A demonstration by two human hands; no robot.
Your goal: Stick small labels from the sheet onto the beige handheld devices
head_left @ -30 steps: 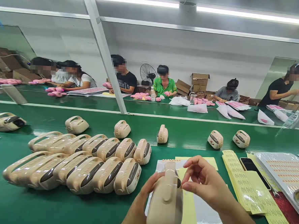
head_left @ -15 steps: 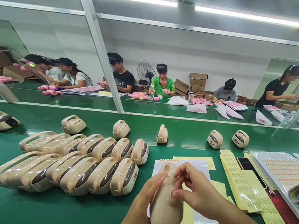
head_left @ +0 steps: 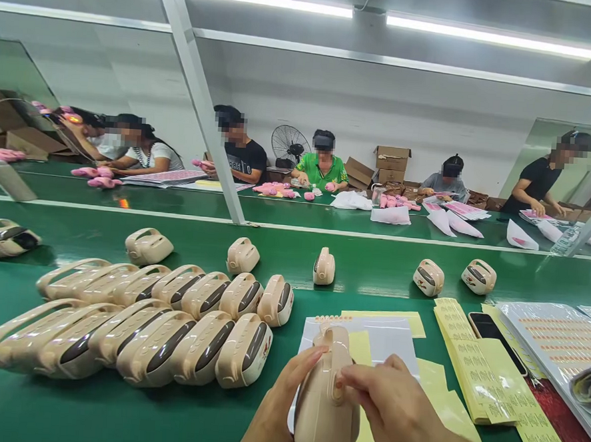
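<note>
Worktop [head_left: 113, 416] space is being taken up, to the left of the hands, by two packed rows of beige cases [head_left: 133, 324], with single cases being carried along the belt [head_left: 373, 266] beyond them. Sheets of yellow labels [head_left: 486, 373] are lying to the right, and a white backing sheet [head_left: 383, 340] is lying under the hands. One beige case [head_left: 327, 400] is being held upright above that sheet, low in the middle of the view. It is being gripped from the left side by the left hand [head_left: 276, 413], fingers [head_left: 312, 359] wrapped round its body. The right hand [head_left: 388, 413] is being pressed against its raised centre strip, fingers closed narrow, the thumb tip on a small orange sticker [head_left: 338, 386].

A crooked or creased sticker is being risked if the thumb is slid while pressing, or if the case is turned in the left hand's grip. A slip of that grip could drop the case onto the sheet below, and a sleeve or wrist could be dragged across the loose label sheets.

Against a second ago, the right hand is being held lower and flatter on the case, where it was lifted clear with fingers pinched above it; the case itself is being kept in nearly the same place.
</note>
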